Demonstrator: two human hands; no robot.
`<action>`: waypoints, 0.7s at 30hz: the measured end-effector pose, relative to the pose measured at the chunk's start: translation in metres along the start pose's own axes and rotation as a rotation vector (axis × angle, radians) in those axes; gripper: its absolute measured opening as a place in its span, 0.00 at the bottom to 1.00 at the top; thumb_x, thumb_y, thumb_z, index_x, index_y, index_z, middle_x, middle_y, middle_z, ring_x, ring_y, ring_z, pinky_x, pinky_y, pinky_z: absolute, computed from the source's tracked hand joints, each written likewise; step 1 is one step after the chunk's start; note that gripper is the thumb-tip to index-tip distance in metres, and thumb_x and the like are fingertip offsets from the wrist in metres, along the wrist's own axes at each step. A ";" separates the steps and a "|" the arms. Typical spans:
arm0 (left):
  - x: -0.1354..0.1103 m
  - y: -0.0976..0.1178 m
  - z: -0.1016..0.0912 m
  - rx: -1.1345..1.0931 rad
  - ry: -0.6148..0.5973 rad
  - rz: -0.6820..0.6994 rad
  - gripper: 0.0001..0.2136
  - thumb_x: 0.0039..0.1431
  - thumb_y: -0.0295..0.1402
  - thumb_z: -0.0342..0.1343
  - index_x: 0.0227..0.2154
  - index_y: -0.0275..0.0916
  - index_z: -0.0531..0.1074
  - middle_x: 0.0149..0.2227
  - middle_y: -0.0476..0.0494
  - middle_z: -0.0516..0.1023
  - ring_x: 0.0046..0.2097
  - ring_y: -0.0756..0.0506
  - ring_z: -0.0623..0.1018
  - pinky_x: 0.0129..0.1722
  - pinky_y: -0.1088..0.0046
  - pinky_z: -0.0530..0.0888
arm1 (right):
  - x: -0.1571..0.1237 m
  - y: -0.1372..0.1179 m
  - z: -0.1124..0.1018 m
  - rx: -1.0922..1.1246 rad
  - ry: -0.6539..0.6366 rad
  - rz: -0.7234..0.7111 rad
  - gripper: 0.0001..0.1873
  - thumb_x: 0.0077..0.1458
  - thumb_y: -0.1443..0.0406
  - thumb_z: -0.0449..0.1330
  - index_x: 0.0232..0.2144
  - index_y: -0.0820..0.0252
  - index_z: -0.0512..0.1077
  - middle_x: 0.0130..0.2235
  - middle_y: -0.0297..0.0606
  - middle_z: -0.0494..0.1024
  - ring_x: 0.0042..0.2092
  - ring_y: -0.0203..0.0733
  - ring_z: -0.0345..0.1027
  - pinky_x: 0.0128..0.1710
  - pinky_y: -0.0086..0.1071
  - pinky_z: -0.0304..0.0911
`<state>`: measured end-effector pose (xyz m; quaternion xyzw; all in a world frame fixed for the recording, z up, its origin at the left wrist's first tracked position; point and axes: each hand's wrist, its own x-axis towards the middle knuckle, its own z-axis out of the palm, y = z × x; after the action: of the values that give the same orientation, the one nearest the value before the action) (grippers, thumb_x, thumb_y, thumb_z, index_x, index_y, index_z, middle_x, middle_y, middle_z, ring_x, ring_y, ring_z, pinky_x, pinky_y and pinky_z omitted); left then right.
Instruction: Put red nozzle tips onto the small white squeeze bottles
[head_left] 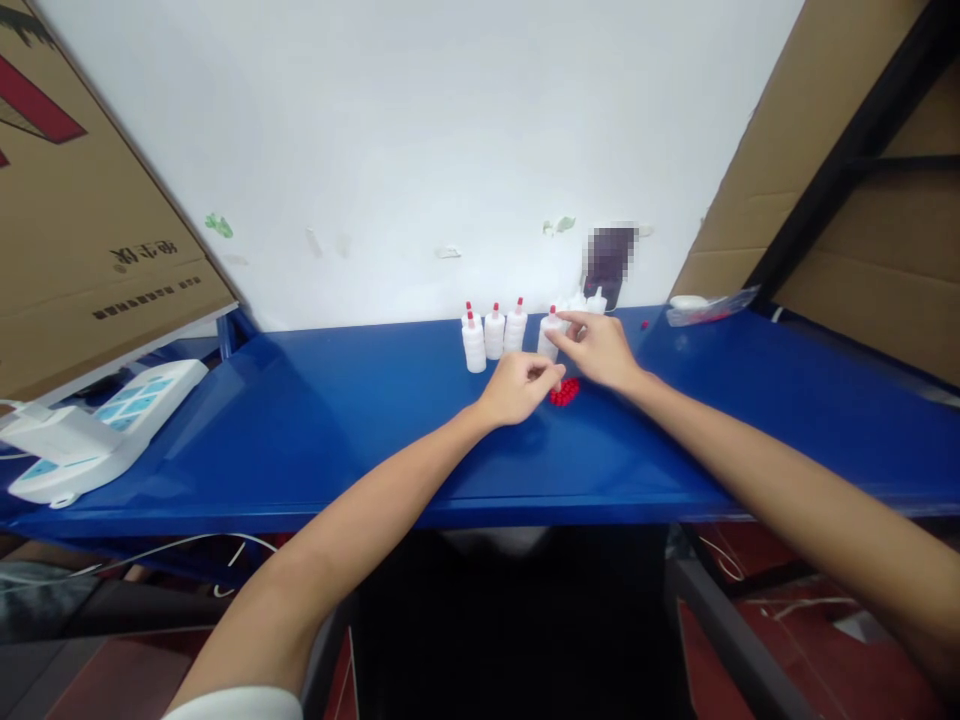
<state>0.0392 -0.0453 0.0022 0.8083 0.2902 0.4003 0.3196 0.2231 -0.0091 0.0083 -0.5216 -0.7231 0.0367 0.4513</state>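
Note:
A white squeeze bottle (548, 345) with a red tip cap (553, 310) stands upright on the blue table. My right hand (602, 348) has its thumb and index finger closed at the bottle's upper part, near the cap. Just in front lies a small pile of red caps (565, 391). My left hand (520, 388) is at the pile's left edge with fingers pinched together; whatever is between them is hidden. To the left stand several capped white bottles (475, 345) in a group. Behind my right hand, several uncapped white bottles (596, 302) are partly covered.
The blue table (337, 420) meets a white wall. A dark phone-like object (609, 265), partly pixelated, leans there. A white power strip (142, 395) lies at left. On the right are a clear plastic bag (712, 308) and a loose red cap (644, 324). Cardboard flanks both sides.

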 end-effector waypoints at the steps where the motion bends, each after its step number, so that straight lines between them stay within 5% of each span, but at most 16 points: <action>1: 0.000 0.000 0.000 0.010 0.002 -0.001 0.18 0.64 0.39 0.51 0.22 0.35 0.74 0.20 0.50 0.71 0.24 0.52 0.66 0.28 0.73 0.62 | 0.000 -0.001 -0.001 -0.006 -0.014 0.012 0.24 0.57 0.55 0.64 0.49 0.65 0.81 0.27 0.38 0.79 0.30 0.45 0.72 0.38 0.41 0.68; 12: -0.005 0.004 -0.011 0.426 -0.153 0.247 0.16 0.67 0.39 0.50 0.23 0.38 0.65 0.22 0.50 0.69 0.25 0.51 0.67 0.28 0.72 0.61 | -0.007 -0.020 0.003 0.199 -0.282 0.010 0.22 0.58 0.58 0.64 0.52 0.63 0.79 0.39 0.43 0.86 0.36 0.48 0.80 0.42 0.41 0.74; 16: -0.004 0.004 -0.012 0.495 -0.177 0.245 0.14 0.69 0.39 0.47 0.31 0.38 0.70 0.31 0.46 0.75 0.32 0.47 0.73 0.34 0.70 0.68 | -0.006 -0.017 0.000 0.149 -0.175 -0.011 0.17 0.59 0.59 0.62 0.44 0.62 0.82 0.37 0.43 0.86 0.41 0.50 0.80 0.46 0.42 0.73; 21: -0.003 0.006 -0.013 0.533 -0.249 0.326 0.14 0.72 0.38 0.43 0.41 0.38 0.73 0.49 0.39 0.75 0.50 0.42 0.75 0.53 0.62 0.72 | -0.004 -0.006 -0.003 0.190 -0.054 0.092 0.16 0.58 0.62 0.59 0.44 0.61 0.81 0.37 0.40 0.85 0.38 0.48 0.81 0.47 0.41 0.73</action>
<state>0.0280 -0.0475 0.0115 0.9420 0.2104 0.2543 0.0617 0.2210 -0.0160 0.0106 -0.5078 -0.7037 0.1398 0.4768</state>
